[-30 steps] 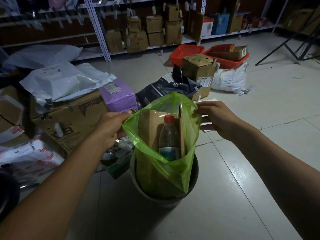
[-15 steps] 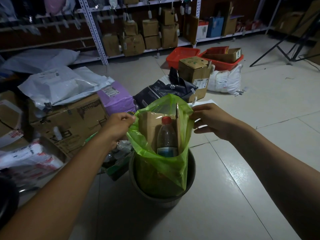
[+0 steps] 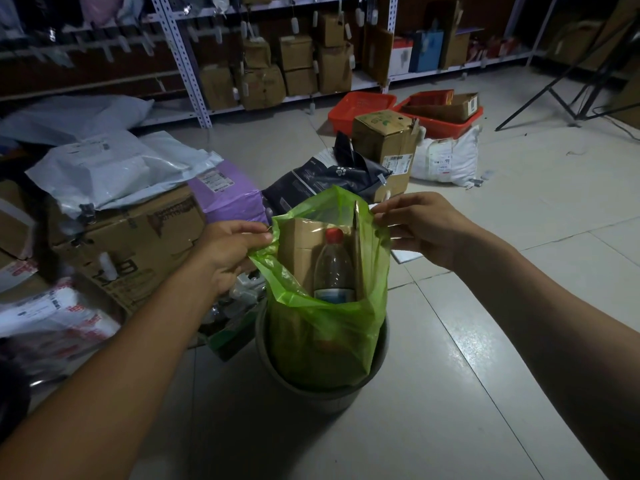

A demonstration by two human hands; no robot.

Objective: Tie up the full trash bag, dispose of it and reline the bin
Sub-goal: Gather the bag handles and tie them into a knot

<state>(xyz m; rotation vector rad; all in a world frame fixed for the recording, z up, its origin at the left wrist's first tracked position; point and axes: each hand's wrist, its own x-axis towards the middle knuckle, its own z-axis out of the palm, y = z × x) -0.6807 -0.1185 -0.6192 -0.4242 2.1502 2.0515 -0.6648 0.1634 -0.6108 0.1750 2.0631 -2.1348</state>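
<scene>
A translucent green trash bag [image 3: 322,337] stands in a round grey bin [image 3: 379,367] on the tiled floor. Its mouth is held wide apart. Inside I see a cardboard box [image 3: 299,251], a flat cardboard sheet [image 3: 356,251] and a plastic bottle with a red cap [image 3: 334,268]. My left hand [image 3: 227,249] pinches the bag's left rim. My right hand [image 3: 420,223] pinches the right rim, slightly higher. The bag's lower part sits inside the bin.
Left of the bin lie a big cardboard box [image 3: 131,247], grey mailers [image 3: 114,168], a purple parcel [image 3: 227,192] and loose packaging. Behind it are a dark pouch [image 3: 322,178], a carton [image 3: 386,143], a white sack [image 3: 446,157] and red crates [image 3: 360,107]. Shelving [image 3: 277,64] lines the back wall.
Both hands keep their hold on the bag rims. The left hand has closed in toward the bag, narrowing the mouth a little. The view has tilted slightly downward.
</scene>
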